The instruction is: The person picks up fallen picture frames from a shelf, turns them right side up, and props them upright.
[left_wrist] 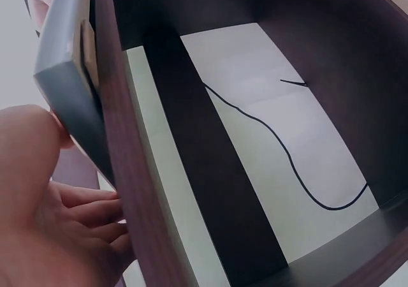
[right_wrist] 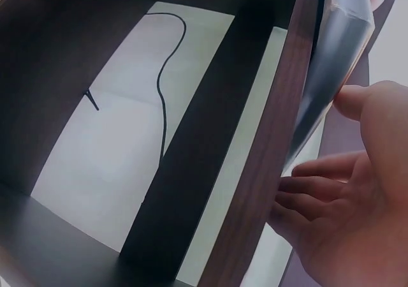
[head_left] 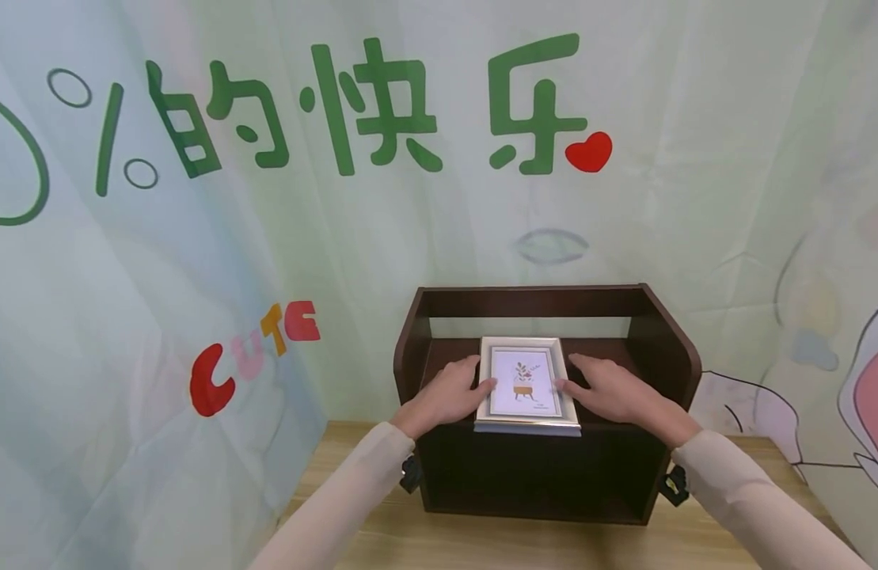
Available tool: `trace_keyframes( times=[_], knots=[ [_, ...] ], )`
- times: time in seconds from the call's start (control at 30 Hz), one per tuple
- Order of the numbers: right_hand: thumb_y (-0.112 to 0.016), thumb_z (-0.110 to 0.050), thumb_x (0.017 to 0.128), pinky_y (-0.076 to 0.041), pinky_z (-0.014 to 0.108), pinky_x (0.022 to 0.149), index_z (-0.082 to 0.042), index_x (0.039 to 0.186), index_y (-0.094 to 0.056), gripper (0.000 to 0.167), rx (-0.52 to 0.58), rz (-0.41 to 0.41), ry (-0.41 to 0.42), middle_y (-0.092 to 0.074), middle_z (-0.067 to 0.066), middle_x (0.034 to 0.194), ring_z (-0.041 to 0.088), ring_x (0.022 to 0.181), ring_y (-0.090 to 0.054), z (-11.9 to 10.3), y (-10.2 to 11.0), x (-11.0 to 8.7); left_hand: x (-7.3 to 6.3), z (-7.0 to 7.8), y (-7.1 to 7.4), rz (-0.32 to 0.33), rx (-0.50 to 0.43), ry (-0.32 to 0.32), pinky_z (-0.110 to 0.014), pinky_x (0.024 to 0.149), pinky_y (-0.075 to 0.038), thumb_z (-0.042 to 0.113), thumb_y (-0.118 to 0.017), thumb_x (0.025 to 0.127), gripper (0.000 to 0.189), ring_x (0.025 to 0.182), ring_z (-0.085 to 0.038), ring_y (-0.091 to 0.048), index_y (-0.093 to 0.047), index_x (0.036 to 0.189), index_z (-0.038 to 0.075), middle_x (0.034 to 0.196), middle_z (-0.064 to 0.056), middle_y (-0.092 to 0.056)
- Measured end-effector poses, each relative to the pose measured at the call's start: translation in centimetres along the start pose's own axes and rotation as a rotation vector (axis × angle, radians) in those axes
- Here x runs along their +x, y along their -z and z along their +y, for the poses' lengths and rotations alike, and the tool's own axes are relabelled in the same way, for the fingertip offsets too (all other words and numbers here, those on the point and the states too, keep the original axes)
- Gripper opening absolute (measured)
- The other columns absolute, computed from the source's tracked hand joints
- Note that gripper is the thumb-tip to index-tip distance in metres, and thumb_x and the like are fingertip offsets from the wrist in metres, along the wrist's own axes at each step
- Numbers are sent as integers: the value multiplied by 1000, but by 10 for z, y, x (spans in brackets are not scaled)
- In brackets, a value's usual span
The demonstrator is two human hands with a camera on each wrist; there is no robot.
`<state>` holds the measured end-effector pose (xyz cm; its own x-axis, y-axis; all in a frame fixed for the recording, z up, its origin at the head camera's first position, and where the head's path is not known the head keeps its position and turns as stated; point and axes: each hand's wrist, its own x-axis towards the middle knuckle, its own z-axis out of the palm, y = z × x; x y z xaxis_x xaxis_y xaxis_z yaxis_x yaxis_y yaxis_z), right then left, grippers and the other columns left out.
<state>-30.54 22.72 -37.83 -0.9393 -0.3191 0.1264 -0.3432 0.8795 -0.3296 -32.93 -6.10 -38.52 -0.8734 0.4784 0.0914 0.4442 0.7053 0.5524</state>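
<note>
A picture frame (head_left: pixel 506 360) with a light metallic border and a potted-plant print lies on the upper board of a dark brown shelf (head_left: pixel 538 302), its near end slightly past the front edge. My left hand (head_left: pixel 446 392) holds its left side, thumb on the border. On the opposite side, my right hand (head_left: pixel 611 389) holds it the same way. Both wrist views show the frame's edge (left_wrist: pixel 73 89) from below, with a thumb against it and the other fingers extended beside the shelf board (right_wrist: pixel 268 140). The fingertips are partly hidden there.
The shelf stands on a wooden table (head_left: pixel 389 530) against a printed cloth backdrop (head_left: pixel 381 229). Raised sides and a back rail enclose its upper board. Below is a compartment (head_left: pixel 538 475) that looks dark in the head view; its back has an opening through which the backdrop shows.
</note>
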Motion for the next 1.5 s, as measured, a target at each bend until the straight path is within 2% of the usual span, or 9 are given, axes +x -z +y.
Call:
trace_keyframes(
  times=[0.37, 0.57, 0.63, 0.8, 0.87, 1.0, 1.1, 1.27, 1.5],
  knots=[
    [-63, -32, 106, -60, 49, 92, -1, 133, -71, 42, 63, 1, 44, -59, 30, 149, 40, 126, -67, 3, -3, 3, 2, 4, -3, 36, -2, 8, -27, 57, -51, 30, -53, 111, 54, 71, -15, -65, -44, 158, 4, 118, -13, -73],
    [-67, -33, 103, -40, 29, 60, 3, 135, -69, 48, 161, -18, 0, -53, 32, 153, 22, 83, -61, 3, -4, 3, 7, 6, -10, 160, 53, 10, -44, 91, -62, 16, -39, 113, 52, 119, -31, -71, -36, 157, -12, 150, -29, -57],
    [-68, -33, 102, -41, 30, 62, 3, 136, -68, 50, 181, -11, -17, -52, 31, 154, 26, 89, -65, 3, -5, 3, 8, 6, -12, 202, 34, 3, -44, 95, -61, 13, -40, 113, 50, 122, -32, -70, -39, 155, -13, 143, -30, -62],
    [-70, -36, 101, -53, 38, 81, 1, 136, -69, 51, 207, 40, -27, -60, 28, 148, 38, 123, -67, 0, -5, 1, 9, 8, -8, 294, -94, 20, -30, 58, -50, 12, -44, 112, 46, 65, -23, -60, -48, 151, -11, 94, -25, -69],
    [-71, -37, 100, -54, 39, 76, 1, 138, -68, 53, 233, 57, -36, -64, 27, 144, 35, 112, -70, -1, -4, 0, 9, 9, -5, 338, -145, 24, -27, 53, -42, 13, -48, 111, 43, 58, -21, -52, -54, 148, -7, 90, -23, -69],
    [-72, -35, 100, -44, 30, 59, 2, 142, -64, 56, 301, 103, -75, -70, 26, 135, 22, 83, -62, -4, -1, -4, 8, 13, -1, 412, -225, 9, -30, 80, -65, 14, -57, 108, 41, 97, -23, -78, -60, 146, -2, 126, -22, -75],
    [-72, -32, 100, -49, 26, 62, 3, 144, -61, 57, 367, 136, -82, -70, 26, 134, 21, 83, -69, -4, 3, -7, 6, 17, 1, 419, -324, 36, -43, 102, -59, 18, -61, 107, 49, 130, -30, -67, -53, 152, -1, 149, -20, -61],
    [-73, -26, 100, -67, 35, 81, 4, 148, -56, 59, 471, 152, -81, -69, 28, 135, 33, 104, -79, -5, 9, -11, 5, 25, 6, 398, -452, 84, -45, 103, -57, 20, -63, 107, 59, 134, -36, -64, -44, 157, -3, 154, -22, -55],
    [-77, -26, 98, -65, 47, 91, 1, 143, -62, 55, 491, 225, -72, -70, 25, 135, 41, 117, -74, -14, 17, -17, 2, 31, 20, 453, -492, 46, -42, 99, -60, 11, -69, 101, 52, 126, -35, -69, -56, 148, -4, 141, -26, -66]
  ],
)
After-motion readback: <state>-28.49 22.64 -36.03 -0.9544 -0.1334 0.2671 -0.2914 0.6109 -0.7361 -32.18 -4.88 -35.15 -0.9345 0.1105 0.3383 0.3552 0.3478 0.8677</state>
